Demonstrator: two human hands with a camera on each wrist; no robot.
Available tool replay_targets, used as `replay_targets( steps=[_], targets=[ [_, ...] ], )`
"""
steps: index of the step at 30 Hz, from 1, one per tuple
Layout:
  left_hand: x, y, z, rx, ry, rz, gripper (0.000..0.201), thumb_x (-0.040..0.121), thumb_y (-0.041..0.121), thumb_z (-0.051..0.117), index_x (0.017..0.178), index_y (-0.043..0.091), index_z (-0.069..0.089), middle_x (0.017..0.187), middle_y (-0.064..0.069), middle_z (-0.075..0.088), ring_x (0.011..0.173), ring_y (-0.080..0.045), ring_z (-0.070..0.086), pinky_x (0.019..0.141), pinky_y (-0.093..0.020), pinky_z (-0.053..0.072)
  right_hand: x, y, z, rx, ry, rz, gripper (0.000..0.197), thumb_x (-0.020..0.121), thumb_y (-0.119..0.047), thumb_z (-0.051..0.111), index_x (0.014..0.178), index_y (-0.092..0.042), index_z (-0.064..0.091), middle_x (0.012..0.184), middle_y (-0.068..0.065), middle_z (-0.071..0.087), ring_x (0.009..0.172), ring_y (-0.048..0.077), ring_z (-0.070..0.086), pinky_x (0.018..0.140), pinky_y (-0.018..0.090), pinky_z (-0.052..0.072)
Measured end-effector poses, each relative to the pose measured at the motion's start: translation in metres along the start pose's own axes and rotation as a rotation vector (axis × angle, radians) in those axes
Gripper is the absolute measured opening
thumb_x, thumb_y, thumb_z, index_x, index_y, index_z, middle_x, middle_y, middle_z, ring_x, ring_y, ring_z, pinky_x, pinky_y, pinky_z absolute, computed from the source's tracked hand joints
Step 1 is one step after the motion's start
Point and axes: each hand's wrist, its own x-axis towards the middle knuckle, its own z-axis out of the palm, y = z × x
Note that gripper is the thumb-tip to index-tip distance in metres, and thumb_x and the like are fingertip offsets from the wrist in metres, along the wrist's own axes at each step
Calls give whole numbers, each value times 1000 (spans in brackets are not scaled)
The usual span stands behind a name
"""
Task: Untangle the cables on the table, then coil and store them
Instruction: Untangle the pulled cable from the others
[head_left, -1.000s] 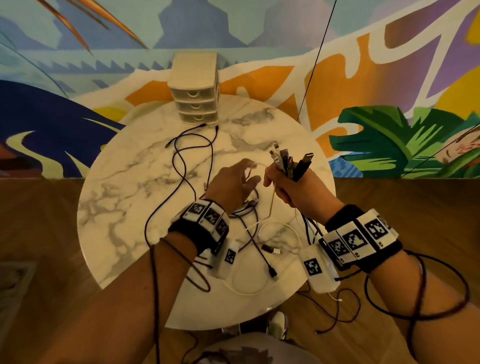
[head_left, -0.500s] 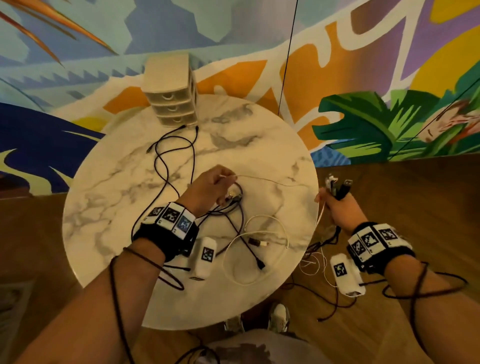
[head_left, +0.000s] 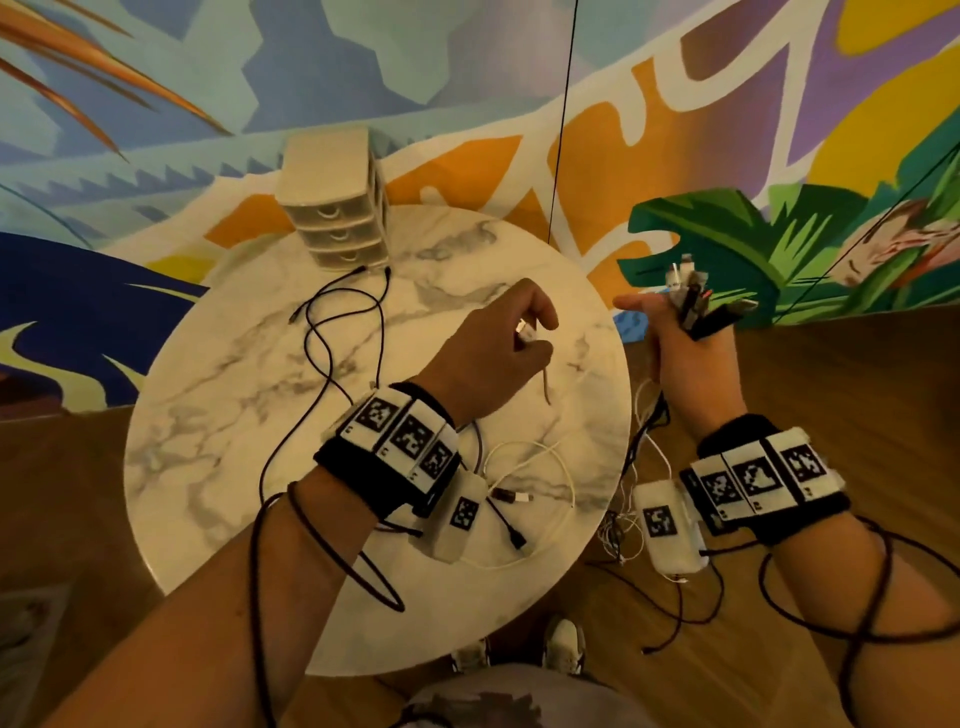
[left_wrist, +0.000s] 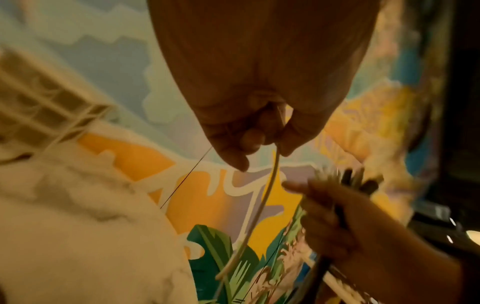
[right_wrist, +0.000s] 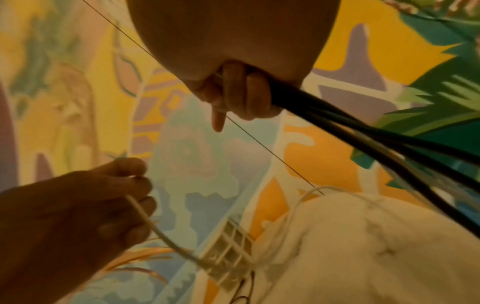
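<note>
My right hand (head_left: 675, 353) is raised past the table's right edge and grips a bundle of cable ends (head_left: 696, 296), black and white plugs sticking up; their cords (right_wrist: 363, 127) trail down from the fist. My left hand (head_left: 498, 348) hovers over the round marble table (head_left: 218, 415) and pinches the plug end of a thin white cable (head_left: 525, 332), whose cord (left_wrist: 259, 205) hangs below the fingers. A long black cable (head_left: 332, 358) snakes across the table's left half. A white cable loop (head_left: 545, 467) and a short black cable (head_left: 506, 525) lie near the front.
A small beige three-drawer organiser (head_left: 335, 208) stands at the table's far edge, against a colourful mural wall. More cords (head_left: 649, 525) dangle off the table's right side toward the wooden floor. My shoes (head_left: 563, 644) show below the front edge.
My right hand swung out past the table's right edge, then rose with its bundle. My left hand rose from the tangle and now holds a white plug end up, closer to the right hand.
</note>
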Motion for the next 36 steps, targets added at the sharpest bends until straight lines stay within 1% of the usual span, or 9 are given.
replay_targets(
  steps=[4, 7, 11, 14, 18, 24, 29, 33, 36],
  targets=[
    [-2, 22, 8, -45, -46, 47, 13, 89, 6, 47, 95, 17, 44, 76, -16, 53, 61, -24, 44, 62, -43, 43, -17, -12, 19, 126, -323, 83, 28, 95, -15, 49, 67, -14, 55, 54, 2, 40, 44, 6, 34, 46, 20, 29],
    [-1, 28, 8, -81, -10, 83, 16, 89, 4, 48, 97, 17, 45, 72, -17, 51, 59, -20, 41, 58, -40, 41, -21, -10, 25, 205, -389, 141, 34, 86, -15, 51, 52, -17, 45, 47, -1, 39, 42, 10, 29, 45, 24, 24],
    [-1, 27, 6, -56, 15, 127, 18, 90, 9, 54, 106, 16, 53, 82, -5, 61, 64, -14, 54, 63, -30, 48, -26, -12, 24, 253, -451, 140, 53, 94, -7, 47, 45, -26, 57, 44, -8, 35, 42, 8, 24, 45, 24, 19],
    [-1, 25, 8, -23, 54, 166, 19, 93, 15, 52, 111, 16, 58, 86, 2, 64, 73, -11, 59, 69, -27, 49, -27, -16, 25, 214, -431, 92, 49, 93, -7, 48, 50, -24, 62, 46, -4, 32, 42, 8, 24, 45, 24, 18],
    [-2, 25, 13, 45, 84, 222, 35, 92, 27, 47, 122, 17, 61, 111, 2, 65, 100, -11, 57, 84, -26, 47, -24, -13, 28, 16, -411, 1, 41, 93, -7, 49, 54, -15, 57, 44, -6, 50, 39, 5, 39, 46, 17, 29],
    [-2, 24, 19, 53, 81, 277, 33, 90, 22, 49, 120, 17, 63, 95, -1, 60, 94, -16, 51, 80, -27, 43, -20, -6, 27, -107, -403, -81, 40, 91, -1, 48, 55, -14, 57, 47, -8, 59, 46, 5, 52, 49, 10, 35],
    [-1, 25, 22, -43, 72, 281, 45, 92, 13, 48, 137, 20, 46, 121, 3, 52, 109, -6, 50, 87, -22, 46, -22, -8, 26, -101, -425, -44, 34, 95, -8, 47, 64, -11, 60, 51, -2, 60, 48, 6, 53, 50, 15, 36],
    [-5, 32, 30, -98, 48, 380, 39, 94, 8, 38, 130, 9, 52, 118, -4, 60, 108, -8, 54, 87, -24, 47, -25, -9, 27, -166, -384, -74, 33, 94, 0, 44, 65, -11, 56, 54, -6, 54, 53, 6, 55, 53, 18, 40],
    [-8, 32, 37, 48, 74, 441, 36, 96, 24, 42, 126, 9, 54, 117, -1, 58, 102, -6, 53, 81, -16, 45, -27, -6, 24, -171, -340, -28, 19, 94, 6, 43, 100, 7, 61, 77, -7, 51, 70, 1, 54, 63, 6, 42]
  ],
)
